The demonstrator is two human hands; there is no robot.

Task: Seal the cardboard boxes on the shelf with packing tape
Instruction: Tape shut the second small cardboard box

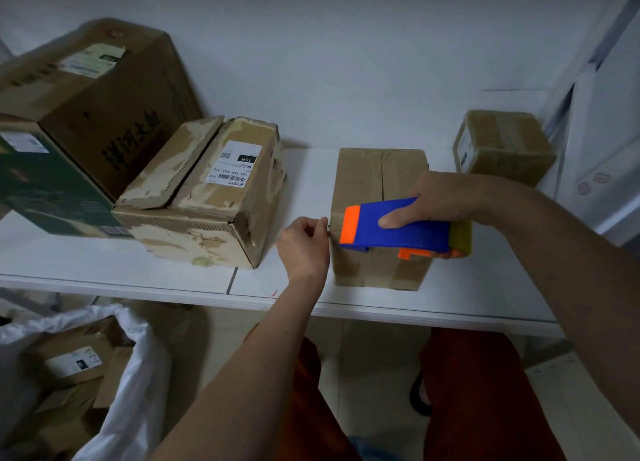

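- Two bare hands work at a small brown cardboard box (377, 183) on a white shelf (104, 263). The right hand (440, 201) wraps its fingers and thumb round a blue and orange plastic tape dispenser (398, 227), lying across the box top.
- The left hand (304, 246), just left of the dispenser's orange nose, pinches at the box's upper corner, seemingly a tape end; the tape itself is too faint to confirm.
- Risks, as judgement: the light box could slide under the pull, and a slipped pinch would let tape wrinkle or miss the centre seam.
- Beyond the left hand sits a torn, scuffed cardboard carton (207, 197) with peeling paper.
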